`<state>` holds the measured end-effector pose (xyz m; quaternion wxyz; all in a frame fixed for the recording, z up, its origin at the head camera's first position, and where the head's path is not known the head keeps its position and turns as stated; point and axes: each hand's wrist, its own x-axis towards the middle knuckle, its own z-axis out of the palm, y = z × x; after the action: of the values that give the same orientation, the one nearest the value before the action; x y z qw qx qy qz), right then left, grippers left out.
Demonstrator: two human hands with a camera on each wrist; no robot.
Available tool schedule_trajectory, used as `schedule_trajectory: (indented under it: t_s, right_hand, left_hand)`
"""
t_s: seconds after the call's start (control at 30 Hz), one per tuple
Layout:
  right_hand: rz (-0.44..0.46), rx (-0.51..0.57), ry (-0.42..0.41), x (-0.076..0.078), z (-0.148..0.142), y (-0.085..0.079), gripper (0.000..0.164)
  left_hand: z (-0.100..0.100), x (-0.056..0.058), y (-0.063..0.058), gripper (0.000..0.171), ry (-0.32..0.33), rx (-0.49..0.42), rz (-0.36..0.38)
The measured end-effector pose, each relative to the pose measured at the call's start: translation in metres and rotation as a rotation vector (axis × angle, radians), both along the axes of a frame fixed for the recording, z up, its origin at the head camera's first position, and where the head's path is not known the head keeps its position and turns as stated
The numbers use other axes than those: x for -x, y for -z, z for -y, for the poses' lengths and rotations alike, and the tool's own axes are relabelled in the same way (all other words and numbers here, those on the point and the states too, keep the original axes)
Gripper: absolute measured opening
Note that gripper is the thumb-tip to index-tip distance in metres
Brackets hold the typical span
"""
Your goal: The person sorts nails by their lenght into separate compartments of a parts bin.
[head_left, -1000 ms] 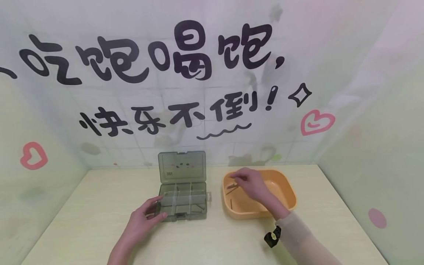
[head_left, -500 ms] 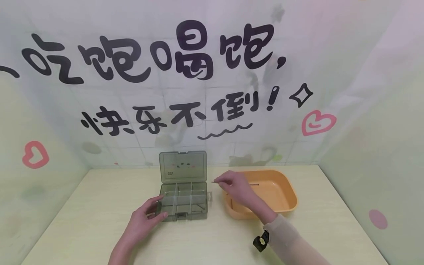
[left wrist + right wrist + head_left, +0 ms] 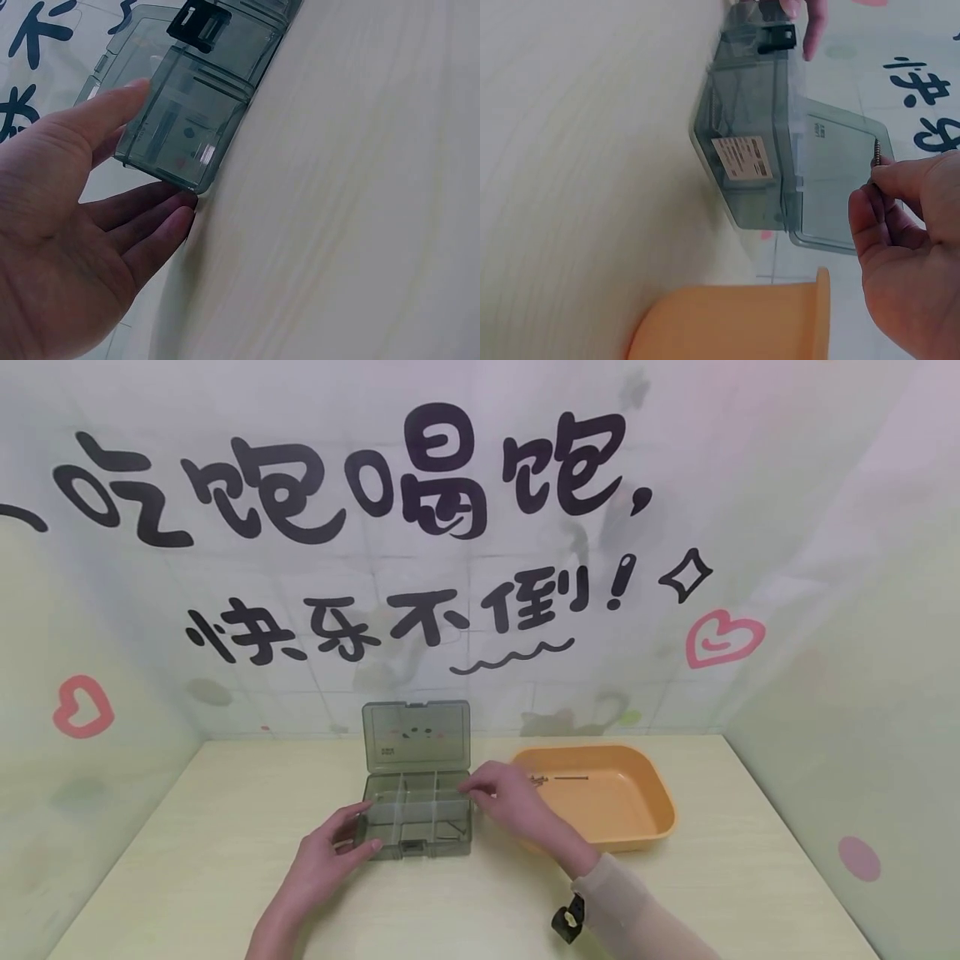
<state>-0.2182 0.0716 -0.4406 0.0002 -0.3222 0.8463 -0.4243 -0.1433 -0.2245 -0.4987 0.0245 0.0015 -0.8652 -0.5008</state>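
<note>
A clear grey-green compartment box (image 3: 450, 850) stands on the table, its lid (image 3: 417, 752) raised at the back. My left hand (image 3: 318, 864) holds the box's left end, thumb at the front corner and fingers along the side, as the left wrist view (image 3: 90, 217) shows. Over the back right compartment, my right hand (image 3: 513, 802) pinches a small threaded screw (image 3: 877, 152) between thumb and fingertips. The screw points up in the right wrist view, clear of the box. Some thin screws (image 3: 452, 835) lie in the front right compartment.
An orange tray (image 3: 615, 814) sits right of the box, partly behind my right forearm. In it lie a long screw (image 3: 572, 777) and several shorter ones (image 3: 537, 780). A printed wall (image 3: 300, 710) rises behind the table (image 3: 225, 827); walls flank both sides.
My right hand has moved left from the orange tray to above the box's right side, carrying a screw. The left hand keeps its hold on the box.
</note>
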Motion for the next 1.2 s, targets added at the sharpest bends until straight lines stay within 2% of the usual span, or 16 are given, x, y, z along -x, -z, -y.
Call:
schedule_trajectory:
  t_s: [0.3,0.73,1.2]
  right_hand:
    - [0.006,-0.033,-0.019,-0.005,0.012,0.008,0.016]
    - [-0.030,-0.084,-0.009,-0.007,0.018,0.017,0.015]
    - [0.086,-0.026,-0.001,-0.004,0.010,0.013,0.017]
  left_hand:
    - [-0.001,0.001,0.002,0.062,0.004,0.005,-0.010]
    - [-0.003,0.000,-0.001,0.063,0.006,0.008,0.001]
    - [-0.002,0.000,-0.004,0.063,0.002,-0.005,0.001]
